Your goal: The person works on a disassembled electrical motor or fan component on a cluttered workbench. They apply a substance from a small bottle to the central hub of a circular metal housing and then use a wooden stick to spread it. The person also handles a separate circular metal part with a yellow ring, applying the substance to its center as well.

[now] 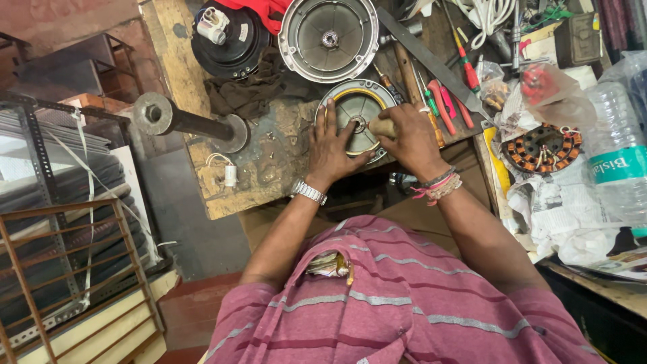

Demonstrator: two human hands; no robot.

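Holding: left hand (331, 145) flat and open on round metal cover (357, 111), pressing down.
Gripping: right hand (410, 138) closed around wooden handle (382, 127), right beside cover's middle.
Tip: keep cover still, tool straight.

The right hand (412, 138) closes over a wooden handle (381, 127), so whatever tool it belongs to stays hidden. The left hand (330, 145) covers part of the round metal cover (357, 108) on the table (269, 155). A plastic bottle (617, 155) is cut off by the right edge (its base hidden too), and the metal rack (60, 269) runs off the left and bottom edges.
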